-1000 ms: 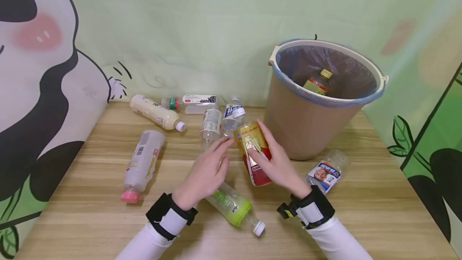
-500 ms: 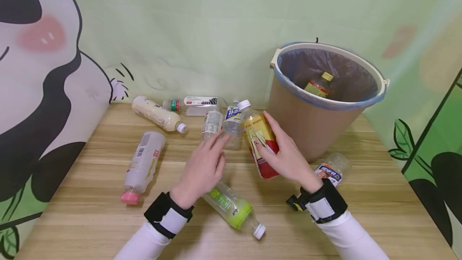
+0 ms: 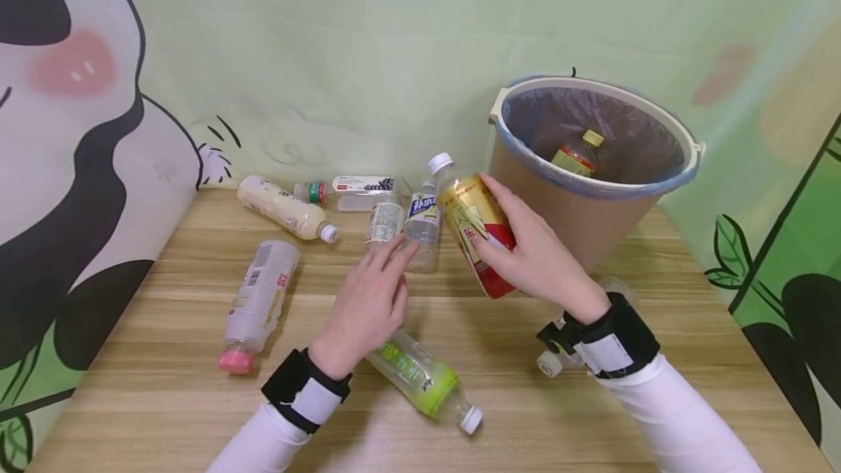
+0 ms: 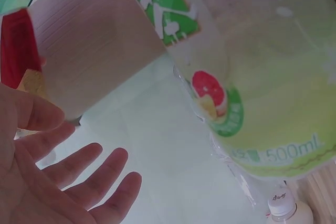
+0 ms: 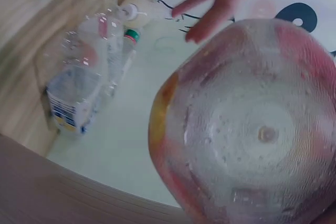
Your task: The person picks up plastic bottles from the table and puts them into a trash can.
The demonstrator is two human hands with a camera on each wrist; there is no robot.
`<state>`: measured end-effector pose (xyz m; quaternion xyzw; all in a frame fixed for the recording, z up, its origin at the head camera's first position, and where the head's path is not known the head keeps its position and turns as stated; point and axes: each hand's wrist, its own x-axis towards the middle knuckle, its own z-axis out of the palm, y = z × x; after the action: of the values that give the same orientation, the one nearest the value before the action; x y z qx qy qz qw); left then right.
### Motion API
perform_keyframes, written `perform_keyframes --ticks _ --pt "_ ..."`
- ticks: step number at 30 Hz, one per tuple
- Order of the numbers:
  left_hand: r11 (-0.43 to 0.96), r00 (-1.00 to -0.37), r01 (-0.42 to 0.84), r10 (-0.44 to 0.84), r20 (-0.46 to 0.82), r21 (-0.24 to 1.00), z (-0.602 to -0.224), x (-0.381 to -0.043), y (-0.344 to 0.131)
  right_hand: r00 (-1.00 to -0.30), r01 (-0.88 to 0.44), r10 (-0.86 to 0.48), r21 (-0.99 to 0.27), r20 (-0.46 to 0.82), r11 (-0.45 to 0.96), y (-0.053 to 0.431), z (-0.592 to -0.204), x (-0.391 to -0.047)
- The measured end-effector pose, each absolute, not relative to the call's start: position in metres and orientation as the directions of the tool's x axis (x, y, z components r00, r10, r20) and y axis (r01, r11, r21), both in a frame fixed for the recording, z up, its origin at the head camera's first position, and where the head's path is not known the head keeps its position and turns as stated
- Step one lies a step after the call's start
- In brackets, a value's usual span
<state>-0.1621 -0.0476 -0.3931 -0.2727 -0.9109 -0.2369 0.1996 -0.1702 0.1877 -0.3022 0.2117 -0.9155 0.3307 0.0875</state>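
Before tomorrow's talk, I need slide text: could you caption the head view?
Right-hand fingers grip a gold-and-red bottle near a lined bin holding a yellow-capped bottle.

Head view: looking forward and down from above the near side, farthest back, over most of the wood-grain table (image 3: 158, 400), round brown plastic bin (image 3: 585, 225) at far right and pale green printed cloth (image 3: 315, 57) behind. Left wrist: close in by the bare left hand (image 4: 44, 182) and a clear plastic bottle with lime-green label (image 4: 252, 77), facing the far cloth. Right wrist: close behind the base of a clear plastic bottle with gold-and-red label (image 5: 252, 129), facing far left. Sharing bin and left hand across all three.
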Motion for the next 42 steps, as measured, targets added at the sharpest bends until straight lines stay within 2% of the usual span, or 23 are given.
perform_keyframes --ticks 7,10,20,29,32,36,42 --pt "0.748 -0.775 0.587 0.409 0.481 0.31 -0.392 -0.162 -0.047 -0.874 -0.48 -0.315 -0.559 0.37 0.676 0.189 -0.266 -0.175" --pt "0.75 -0.776 0.587 0.414 0.476 0.305 -0.391 -0.161 -0.046 -0.875 -0.478 -0.288 -0.597 0.39 0.644 0.191 -0.248 -0.176" --pt "0.748 -0.781 0.584 0.412 0.469 0.316 -0.393 -0.161 -0.045 -0.897 -0.395 -0.034 -0.764 0.441 0.511 0.208 -0.199 -0.192" --pt "0.742 -0.771 0.593 0.413 0.484 0.313 -0.394 -0.16 -0.045 -0.89 -0.316 0.17 -0.841 0.423 0.44 0.234 -0.188 -0.206" --pt "0.744 -0.773 0.591 0.413 0.482 0.31 -0.395 -0.16 -0.045 -0.88 -0.3 0.199 -0.829 0.432 0.472 0.239 -0.191 -0.21" --pt "0.747 -0.775 0.589 0.415 0.476 0.309 -0.396 -0.158 -0.045 -0.859 -0.272 0.208 -0.761 0.468 0.59 0.248 -0.199 -0.216" --pt "0.744 -0.771 0.594 0.418 0.48 0.305 -0.398 -0.157 -0.045 -0.857 -0.162 0.226 -0.66 0.462 0.734 0.262 -0.211 -0.225"
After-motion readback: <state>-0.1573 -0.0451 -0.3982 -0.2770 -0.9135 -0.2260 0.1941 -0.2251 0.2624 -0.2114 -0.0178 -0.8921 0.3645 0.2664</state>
